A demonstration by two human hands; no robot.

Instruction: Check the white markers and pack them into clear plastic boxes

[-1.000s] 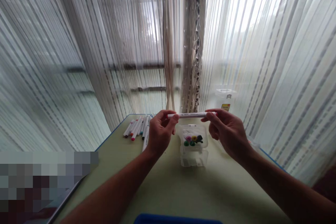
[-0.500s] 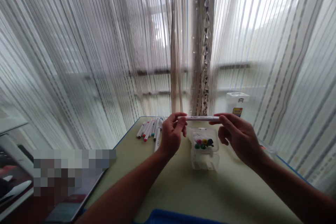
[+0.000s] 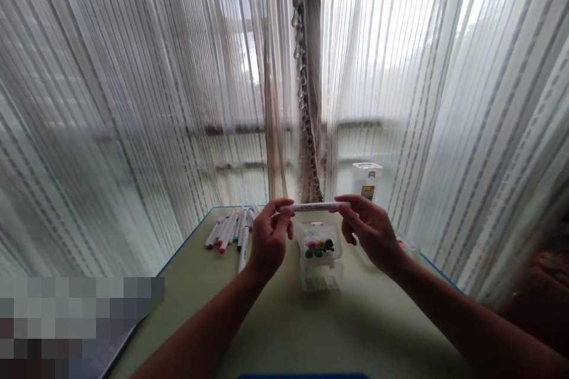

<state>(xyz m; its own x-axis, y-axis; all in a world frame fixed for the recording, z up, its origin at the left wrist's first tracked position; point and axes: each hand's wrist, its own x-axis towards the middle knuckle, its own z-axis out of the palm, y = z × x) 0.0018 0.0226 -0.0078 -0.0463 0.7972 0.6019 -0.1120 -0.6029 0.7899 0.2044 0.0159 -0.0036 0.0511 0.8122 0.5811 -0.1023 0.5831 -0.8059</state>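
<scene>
So, one white marker (image 3: 315,206) is up off the table (image 3: 267,331), left hand (image 3: 269,237) and right hand (image 3: 371,228) each pinching an end, whether it's capped unclear, while the other markers (image 3: 229,231) lie bunched at left.

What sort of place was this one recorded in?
Probably a room in a home, beside a window: daylight comes through sheer curtains, with a table in front of them and white markers lying on it.
</scene>
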